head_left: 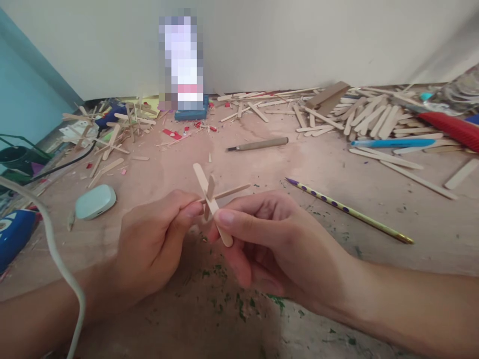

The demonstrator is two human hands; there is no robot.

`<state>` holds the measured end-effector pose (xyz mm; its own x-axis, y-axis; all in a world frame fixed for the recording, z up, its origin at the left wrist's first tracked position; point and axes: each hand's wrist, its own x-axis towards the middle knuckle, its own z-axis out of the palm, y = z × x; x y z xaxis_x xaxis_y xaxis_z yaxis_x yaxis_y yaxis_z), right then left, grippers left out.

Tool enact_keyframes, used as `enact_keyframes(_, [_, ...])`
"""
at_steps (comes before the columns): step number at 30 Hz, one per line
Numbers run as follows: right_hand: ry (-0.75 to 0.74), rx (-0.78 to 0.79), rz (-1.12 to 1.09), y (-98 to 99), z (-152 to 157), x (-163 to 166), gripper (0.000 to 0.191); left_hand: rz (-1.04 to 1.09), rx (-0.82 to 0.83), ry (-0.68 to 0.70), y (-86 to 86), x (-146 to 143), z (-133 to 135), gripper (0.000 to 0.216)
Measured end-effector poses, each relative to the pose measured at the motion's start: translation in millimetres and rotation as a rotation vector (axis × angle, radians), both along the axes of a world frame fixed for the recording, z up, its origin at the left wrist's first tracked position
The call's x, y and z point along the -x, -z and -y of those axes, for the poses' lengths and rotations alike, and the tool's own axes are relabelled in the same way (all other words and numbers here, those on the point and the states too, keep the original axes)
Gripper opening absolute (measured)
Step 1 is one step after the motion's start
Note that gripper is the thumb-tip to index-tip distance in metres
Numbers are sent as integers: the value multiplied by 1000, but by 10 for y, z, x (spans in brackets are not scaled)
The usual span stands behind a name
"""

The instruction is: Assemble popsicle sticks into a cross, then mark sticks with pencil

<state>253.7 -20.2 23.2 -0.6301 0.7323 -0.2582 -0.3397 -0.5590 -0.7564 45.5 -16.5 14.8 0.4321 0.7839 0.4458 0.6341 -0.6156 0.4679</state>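
Observation:
Between my two hands is a small cross-shaped piece of wooden craft sticks (202,180), several sticks meeting at its middle. My left hand (157,239) pinches the end of one stick with thumb and forefinger. With thumb and fingers, my right hand (269,229) grips the lower end of the longest, slanting stick. The piece is held above the table; how its sticks join is partly hidden by my fingers. Beyond it lies a slim carving tool (258,144) with a wooden handle. A yellow pencil with purple dots (348,209) rests past my right hand.
Loose craft sticks (377,119) are heaped at the back right beside a blue pen (392,143) and a red-handled tool (449,127). Joined stick pieces (112,142) lie back left. A white case (96,202) sits left. A pale cable (56,249) crosses near my left forearm.

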Motion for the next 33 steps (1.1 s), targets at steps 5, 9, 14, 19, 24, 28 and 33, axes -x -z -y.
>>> enact_keyframes(5, [-57, -10, 25, 18, -75, -30, 29, -18, -17, -12, -25, -42, -17, 25])
enact_keyframes(9, [-85, -52, 83, 0, -112, -37, 27, -37, -41, 16, 0, -60, -34, 24])
enact_keyframes(14, [43, -52, 15, 52, -109, -4, 20, -94, -37, 72, -25, -33, -69, 25])
enact_keyframes(19, [24, -48, 43, 83, -132, -3, 21, -168, 4, 198, -118, 5, -133, 24])
enact_keyframes(24, [-10, -80, 134, 59, -174, -26, 25, -205, 35, 169, -116, 2, -116, 25])
enact_keyframes(28, [-2, -65, 119, 46, -185, -38, 25, -211, -23, 87, -54, -24, -60, 25])
enact_keyframes(33, [61, -144, 174, 26, -166, -33, 22, -155, -32, 28, -11, -44, -18, 23])
